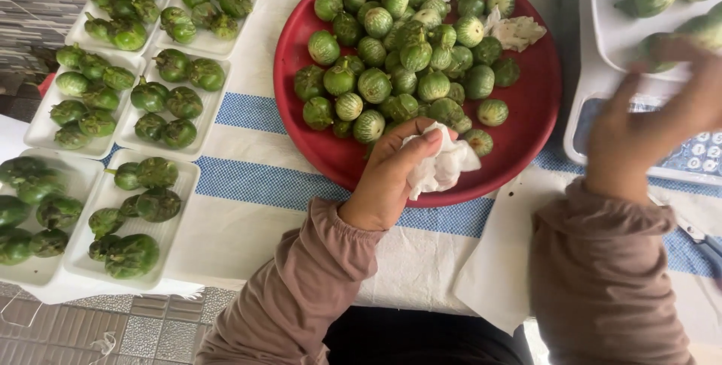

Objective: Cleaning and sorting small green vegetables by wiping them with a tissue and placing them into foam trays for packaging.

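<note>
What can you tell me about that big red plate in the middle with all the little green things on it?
The red plate is round, wide and shallow, with a smooth glossy surface that looks like plastic. It lies flat on a white cloth with blue checked stripes. A heap of small round green eggplants covers its middle and upper left; the right side is mostly bare. A crumpled white tissue lies near the top right. At the lower rim, the left hand holds a white tissue wad that rests on the plate.

The left hand [391, 177] holds a crumpled white tissue [444, 166] over the near rim of the red tray [526, 117], which is full of small green eggplants [398, 57]. The right hand [654, 124], blurred, seems to touch a white scale [602, 79] with more eggplants.
</note>
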